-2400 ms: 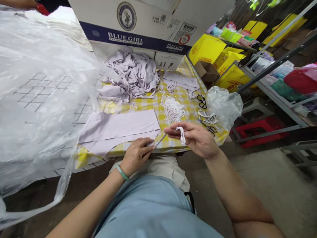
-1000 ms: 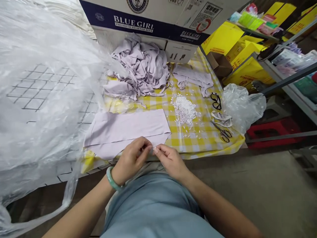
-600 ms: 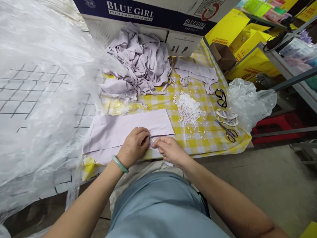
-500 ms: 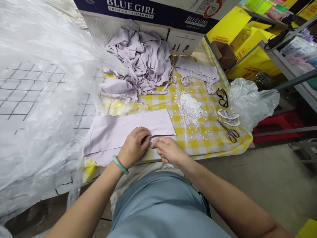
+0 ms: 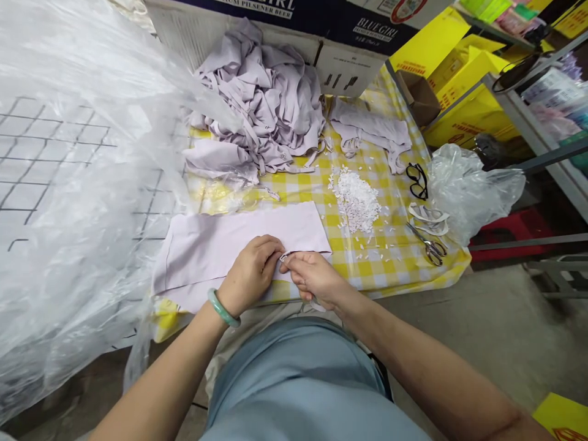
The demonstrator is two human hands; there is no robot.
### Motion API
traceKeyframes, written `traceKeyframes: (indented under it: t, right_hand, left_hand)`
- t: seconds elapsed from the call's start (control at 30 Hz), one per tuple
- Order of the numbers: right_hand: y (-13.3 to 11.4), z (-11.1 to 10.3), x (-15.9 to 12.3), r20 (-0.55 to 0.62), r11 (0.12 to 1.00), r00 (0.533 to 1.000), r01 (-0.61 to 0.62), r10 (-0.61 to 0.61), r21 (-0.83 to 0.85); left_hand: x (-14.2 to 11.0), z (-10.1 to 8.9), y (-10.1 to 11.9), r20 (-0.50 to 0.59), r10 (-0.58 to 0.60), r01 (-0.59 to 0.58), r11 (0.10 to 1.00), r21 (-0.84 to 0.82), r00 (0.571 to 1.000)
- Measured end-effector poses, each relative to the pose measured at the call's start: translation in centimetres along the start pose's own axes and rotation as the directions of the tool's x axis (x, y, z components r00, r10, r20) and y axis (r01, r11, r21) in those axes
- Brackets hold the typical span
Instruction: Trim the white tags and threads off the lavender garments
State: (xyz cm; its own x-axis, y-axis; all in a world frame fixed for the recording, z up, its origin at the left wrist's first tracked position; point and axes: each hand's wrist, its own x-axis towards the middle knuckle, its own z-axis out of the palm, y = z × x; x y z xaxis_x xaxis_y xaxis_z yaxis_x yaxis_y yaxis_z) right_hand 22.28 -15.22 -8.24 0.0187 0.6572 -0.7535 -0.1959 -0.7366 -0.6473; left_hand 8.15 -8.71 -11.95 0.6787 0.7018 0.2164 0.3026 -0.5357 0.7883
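Observation:
A flat pale lilac fabric piece (image 5: 220, 245) lies on the yellow checked tablecloth (image 5: 367, 269) near the front edge. My left hand (image 5: 252, 272), with a green bangle on the wrist, rests on the fabric with fingers curled in a pinch. My right hand (image 5: 313, 277) meets it fingertip to fingertip, also pinched. Between them is a thin whitish strip (image 5: 285, 255) at the fabric's near edge. What exactly each finger grips is too small to make out.
A heap of lilac garments (image 5: 261, 110) lies at the back by a cardboard box (image 5: 344, 43). White scraps (image 5: 356, 199), black glasses (image 5: 417, 180), scissors (image 5: 429, 245) and a plastic bag (image 5: 473, 190) sit right. A big clear plastic sheet (image 5: 68, 184) fills the left.
My right hand came down from holding a white strip in the air to meet the left hand at the fabric's edge. Both hands have since stayed pinched together; the view tilted down.

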Motion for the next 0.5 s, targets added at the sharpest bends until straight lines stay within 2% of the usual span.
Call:
traceKeyframes:
  t: [0.23,0.3,0.4,0.5]
  right_hand:
    - [0.0,-0.2,0.2,-0.059,0.995,0.998,0.007,-0.001,0.100]
    - [0.1,-0.3,-0.2,-0.049,0.995,0.999,0.019,-0.014,0.097]
    - [0.7,-0.6,-1.8,-0.003,0.998,1.000,0.023,-0.023,0.052]
    - [2.2,-1.2,-4.5,0.027,0.996,0.995,0.094,-0.094,-0.005]
  left_hand:
    - [-0.2,0.0,-0.1,-0.013,0.003,-0.003,1.000,-0.008,1.000]
    - [0.1,-0.6,0.1,0.033,0.000,0.001,1.000,-0.012,0.999]
    - [1.1,-1.3,0.4,0.087,0.014,-0.017,0.999,0.039,0.996]
    - [2.4,-0.7,0.4,0.098,0.083,-0.102,0.974,0.202,0.992]
